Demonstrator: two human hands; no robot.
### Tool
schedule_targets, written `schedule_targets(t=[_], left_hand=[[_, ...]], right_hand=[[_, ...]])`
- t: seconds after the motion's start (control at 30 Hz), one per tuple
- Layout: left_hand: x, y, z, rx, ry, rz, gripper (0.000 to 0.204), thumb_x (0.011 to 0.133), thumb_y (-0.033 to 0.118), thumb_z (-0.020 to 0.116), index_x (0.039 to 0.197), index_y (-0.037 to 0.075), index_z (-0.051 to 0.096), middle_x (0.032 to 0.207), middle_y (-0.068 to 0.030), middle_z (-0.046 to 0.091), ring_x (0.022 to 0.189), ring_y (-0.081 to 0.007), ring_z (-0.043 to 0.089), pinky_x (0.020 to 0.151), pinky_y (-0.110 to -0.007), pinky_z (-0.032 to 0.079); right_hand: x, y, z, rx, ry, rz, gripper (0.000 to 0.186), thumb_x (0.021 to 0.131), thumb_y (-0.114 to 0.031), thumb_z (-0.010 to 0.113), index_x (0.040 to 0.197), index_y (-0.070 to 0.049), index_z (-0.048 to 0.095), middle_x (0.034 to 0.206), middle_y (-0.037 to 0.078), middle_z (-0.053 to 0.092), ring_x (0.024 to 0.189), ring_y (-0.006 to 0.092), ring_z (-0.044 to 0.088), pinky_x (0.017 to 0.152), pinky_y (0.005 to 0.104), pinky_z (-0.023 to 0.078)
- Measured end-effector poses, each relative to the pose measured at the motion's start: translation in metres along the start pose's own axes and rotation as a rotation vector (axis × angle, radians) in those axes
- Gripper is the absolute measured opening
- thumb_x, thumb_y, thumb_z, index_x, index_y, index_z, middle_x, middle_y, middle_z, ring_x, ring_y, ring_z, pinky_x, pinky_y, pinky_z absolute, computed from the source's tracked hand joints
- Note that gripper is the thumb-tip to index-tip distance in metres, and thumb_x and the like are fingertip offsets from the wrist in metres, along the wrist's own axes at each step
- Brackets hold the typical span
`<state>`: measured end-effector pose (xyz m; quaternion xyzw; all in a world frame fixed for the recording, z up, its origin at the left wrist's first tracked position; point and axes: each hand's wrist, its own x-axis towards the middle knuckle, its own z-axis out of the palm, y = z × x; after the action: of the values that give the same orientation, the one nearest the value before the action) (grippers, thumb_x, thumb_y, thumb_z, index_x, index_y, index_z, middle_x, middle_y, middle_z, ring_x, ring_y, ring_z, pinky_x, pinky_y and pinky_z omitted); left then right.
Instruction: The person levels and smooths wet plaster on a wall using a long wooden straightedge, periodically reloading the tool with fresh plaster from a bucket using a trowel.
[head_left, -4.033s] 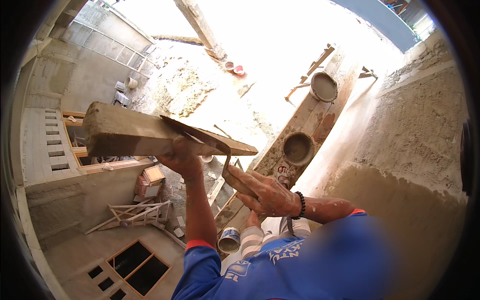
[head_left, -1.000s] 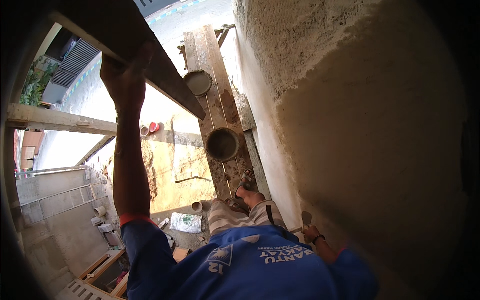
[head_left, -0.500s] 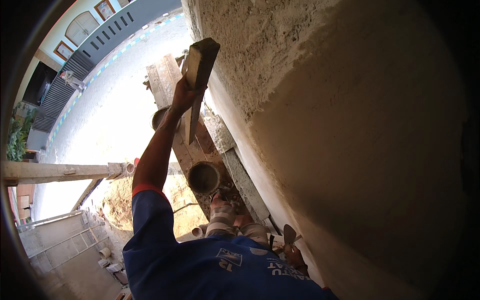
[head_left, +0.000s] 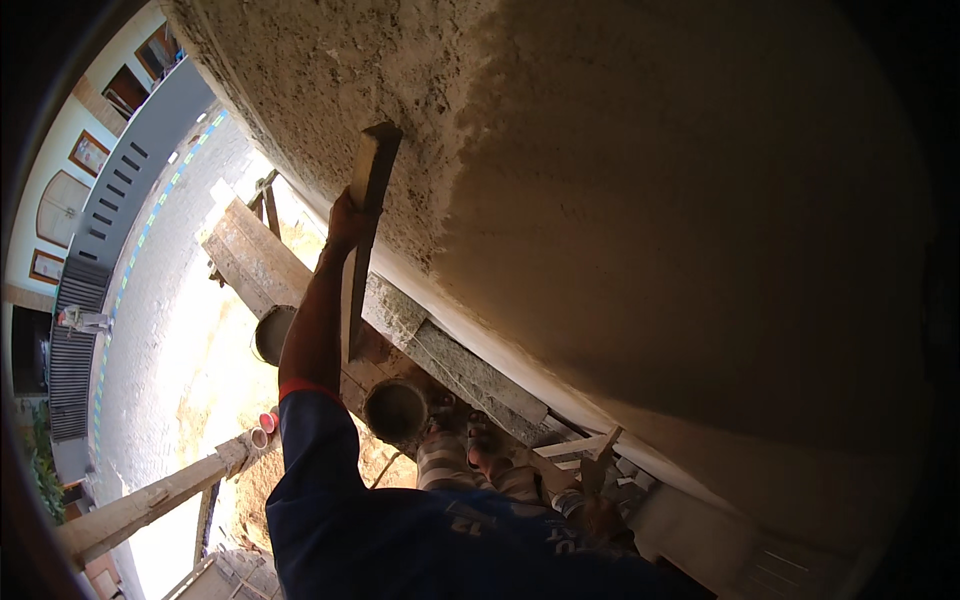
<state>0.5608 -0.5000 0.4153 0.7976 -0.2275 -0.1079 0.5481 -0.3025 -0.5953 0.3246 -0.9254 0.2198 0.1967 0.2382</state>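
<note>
My left hand (head_left: pixel 346 216) is closed on a long wooden board (head_left: pixel 372 170), raised in front of the rough upper part of the wall (head_left: pixel 300 90); whether it touches the wall I cannot tell. My right hand (head_left: pixel 598 512), low near the wall's foot at lower right, grips a trowel (head_left: pixel 598 468) with its blade pointing up. A smoother, darker plastered patch (head_left: pixel 640 230) fills much of the right side. Below my left arm a round bucket of grey mortar (head_left: pixel 394 408) stands by my feet on a plank scaffold (head_left: pixel 250 255). Another bucket (head_left: pixel 273 338) is partly behind that arm.
A concrete ledge (head_left: pixel 460 375) runs between planks and wall. A long beam (head_left: pixel 160 500) crosses at lower left. Far below are red and pale pails (head_left: pixel 268 422), a paved street (head_left: pixel 150 300), and another person (head_left: pixel 82 320) by a dark gate (head_left: pixel 70 380).
The board, earlier held level with the trowel on it, is now raised toward the wall in my left hand. My right hand has dropped away with the trowel. My view has swung rightward toward the wall.
</note>
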Motion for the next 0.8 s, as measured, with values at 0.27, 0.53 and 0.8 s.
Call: schedule_targets(t=[0.27,0.53,0.8], left_hand=[[0.024,-0.018,0.045,-0.087,0.027,0.123,0.096,0.068,0.015,0.076,0.142,-0.001,0.016,0.13,-0.0212,0.039,0.11,-0.03,0.047,0.092,-0.039,0.042],[0.034,0.006,0.042,0.095,0.132,0.225,0.111,0.065,0.03,0.082,0.142,-0.005,0.01,0.142,-0.0279,0.024,0.128,-0.0364,0.035,0.106,-0.043,0.032],[0.014,0.03,0.054,0.279,0.259,0.182,0.126,0.06,0.051,0.08,0.143,-0.005,0.003,0.136,-0.0354,0.023,0.124,-0.0456,0.033,0.102,-0.05,0.034]], right_hand=[[-0.029,-0.095,-0.034,1.031,0.114,0.739,0.035,0.088,-0.031,0.057,0.113,-0.007,0.053,0.075,0.005,0.057,0.058,0.0128,0.054,0.053,0.0303,0.044],[-0.071,-0.117,0.021,0.934,0.243,0.825,0.032,0.079,-0.014,0.066,0.107,-0.003,0.054,0.065,0.011,0.057,0.048,0.0185,0.057,0.047,0.0343,0.046],[-0.085,-0.105,0.016,0.946,0.177,0.874,0.056,0.084,-0.021,0.067,0.131,-0.005,0.043,0.105,0.015,0.06,0.075,0.0156,0.061,0.064,0.0312,0.05]])
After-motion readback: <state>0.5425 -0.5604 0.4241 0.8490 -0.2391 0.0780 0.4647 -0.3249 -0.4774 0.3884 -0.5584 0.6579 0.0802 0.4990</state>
